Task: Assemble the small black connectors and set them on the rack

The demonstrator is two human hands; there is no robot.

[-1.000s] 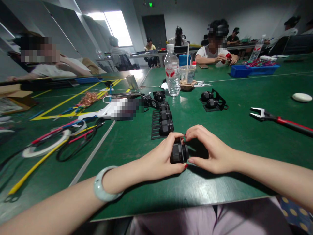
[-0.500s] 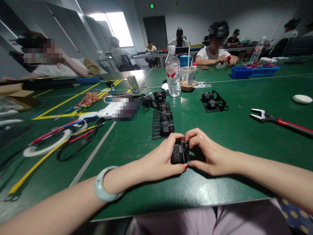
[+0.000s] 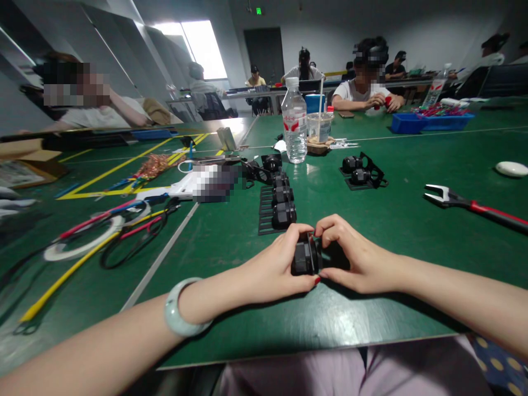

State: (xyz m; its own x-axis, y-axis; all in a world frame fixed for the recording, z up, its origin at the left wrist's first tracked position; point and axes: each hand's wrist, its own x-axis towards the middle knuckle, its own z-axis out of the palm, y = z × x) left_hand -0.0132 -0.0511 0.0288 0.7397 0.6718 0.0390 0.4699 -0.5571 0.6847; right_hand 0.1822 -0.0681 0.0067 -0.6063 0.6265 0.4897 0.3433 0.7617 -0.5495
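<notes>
Close to the table's front edge, a black cable gland with a faceted, nut-like body and a flat flange sits between my hands. My left hand is closed around its body, thumb on the near side and fingers over the far side. From the other side, my right hand curls with fingertips and thumb pinching the gland's ring-like right end. The fingers partly cover that end. Just beyond, similar black glands on slotted plates form a row. Another pair of glands with a black bracket lies farther right.
A clear water bottle and a cup with a straw stand beyond the row. A red-and-black handled tool lies right. Coloured cables and a white tape-like ring are left. Co-workers sit around.
The whole view has shifted slightly to the right. Both hands keep their hold on the cable gland, with barely visible finger movement.
</notes>
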